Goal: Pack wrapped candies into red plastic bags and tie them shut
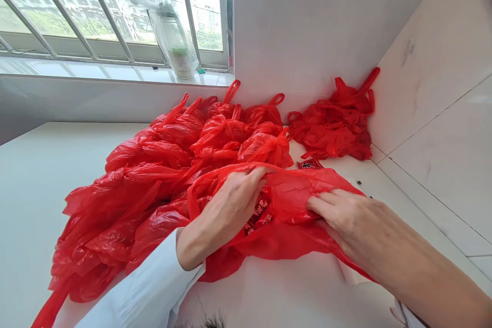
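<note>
A thin red plastic bag lies spread on the white table in front of me, its mouth gaping. Several small dark red wrapped packets with pale print show inside it. My left hand is closed on the bag's far edge, fingers pinched together. On the right side of the same bag, my right hand grips the film, with its fingertips bent into the plastic and partly hidden. One loose red packet with dark print rests on the table just beyond the bag.
Many tied, filled red bags are heaped at left and behind. A pile of crumpled red bags sits in the corner against the tiled wall. On the windowsill stands a jar in a clear bag, before a barred window.
</note>
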Demonstrator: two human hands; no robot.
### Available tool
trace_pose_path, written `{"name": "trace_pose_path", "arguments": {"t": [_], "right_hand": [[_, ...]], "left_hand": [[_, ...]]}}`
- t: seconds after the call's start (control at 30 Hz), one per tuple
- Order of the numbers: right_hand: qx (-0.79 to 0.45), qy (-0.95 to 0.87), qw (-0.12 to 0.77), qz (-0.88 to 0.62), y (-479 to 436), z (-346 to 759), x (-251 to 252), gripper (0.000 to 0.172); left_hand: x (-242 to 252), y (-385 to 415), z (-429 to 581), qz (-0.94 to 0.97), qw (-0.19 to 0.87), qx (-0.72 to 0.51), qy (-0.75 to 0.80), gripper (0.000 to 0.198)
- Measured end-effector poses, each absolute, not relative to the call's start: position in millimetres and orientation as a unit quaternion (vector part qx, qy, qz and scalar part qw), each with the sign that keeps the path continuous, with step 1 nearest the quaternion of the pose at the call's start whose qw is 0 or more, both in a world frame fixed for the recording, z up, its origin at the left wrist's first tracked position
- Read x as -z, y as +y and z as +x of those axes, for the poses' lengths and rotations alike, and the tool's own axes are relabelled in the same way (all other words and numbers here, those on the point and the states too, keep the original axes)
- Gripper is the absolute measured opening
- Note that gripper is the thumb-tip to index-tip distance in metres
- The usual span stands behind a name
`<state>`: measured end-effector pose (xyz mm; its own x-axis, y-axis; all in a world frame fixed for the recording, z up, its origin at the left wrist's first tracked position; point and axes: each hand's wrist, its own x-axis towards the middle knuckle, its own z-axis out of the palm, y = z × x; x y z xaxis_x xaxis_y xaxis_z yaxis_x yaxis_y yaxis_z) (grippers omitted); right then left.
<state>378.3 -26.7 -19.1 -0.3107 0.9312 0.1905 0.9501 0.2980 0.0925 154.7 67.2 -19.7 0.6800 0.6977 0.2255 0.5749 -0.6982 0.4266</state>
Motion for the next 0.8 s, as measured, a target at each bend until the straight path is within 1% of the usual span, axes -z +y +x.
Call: {"name": "trace_pose_path", "arguments": {"t": [0.07, 0.13, 0.27, 0.37, 0.43, 0.5, 0.53, 0.6, 0.63, 0.7, 0.77, 0.8], "right_hand": [[0.125, -0.808, 0.038, -0.574, -24.0, 371.7, 15.1, 0.022], [0.158, -0.81, 0.064, -0.562, -23.7, 366.7, 9.0, 0.021], [0.204, -0.801, 0.105, -0.553, -23.4, 362.5, 0.6, 0.022], [0.229, -0.787, 0.094, -0.566, -15.9, 356.8, 5.1, 0.021], [0.235, -0.768, 0.063, -0.592, -10.2, 349.5, 12.1, 0.023], [0.193, -0.767, 0.023, -0.611, -8.6, 341.4, 18.8, 0.026], [0.15, -0.777, 0.008, -0.612, -9.8, 337.9, 21.0, 0.026], [0.04, -0.795, -0.009, -0.605, -14.6, 332.9, 22.0, 0.027], [-0.006, -0.798, -0.014, -0.602, -16.8, 331.5, 21.0, 0.026], [-0.053, -0.793, -0.027, -0.607, -18.1, 330.0, 17.7, 0.025], [-0.06, -0.791, -0.044, -0.608, -13.1, 328.6, 15.3, 0.024], [-0.06, -0.797, -0.041, -0.6, -8.4, 327.6, 15.4, 0.024]], "left_hand": [[14.6, 69.7, 153.1, 0.898, 0.156, -0.226, 0.343, 0.029], [14.3, 68.3, 150.5, 0.902, 0.148, -0.227, 0.336, 0.027], [19.3, 56.6, 140.9, 0.927, 0.117, -0.124, 0.335, 0.024], [20.2, 47.7, 133.4, 0.934, 0.103, -0.087, 0.331, 0.033], [18.1, 43.9, 130.6, 0.934, 0.097, -0.08, 0.335, 0.039], [14.4, 41.0, 130.3, 0.936, 0.099, -0.047, 0.333, 0.037], [12.5, 39.5, 131.0, 0.939, 0.106, -0.028, 0.326, 0.032], [9.6, 36.3, 133.1, 0.946, 0.142, 0.011, 0.292, 0.015], [9.0, 34.7, 134.1, 0.949, 0.164, 0.023, 0.269, 0.011], [9.7, 32.1, 134.4, 0.955, 0.195, 0.046, 0.22, 0.017], [11.1, 31.2, 132.2, 0.959, 0.188, 0.043, 0.209, 0.018], [11.1, 31.7, 130.2, 0.959, 0.177, 0.02, 0.223, 0.017]]}}
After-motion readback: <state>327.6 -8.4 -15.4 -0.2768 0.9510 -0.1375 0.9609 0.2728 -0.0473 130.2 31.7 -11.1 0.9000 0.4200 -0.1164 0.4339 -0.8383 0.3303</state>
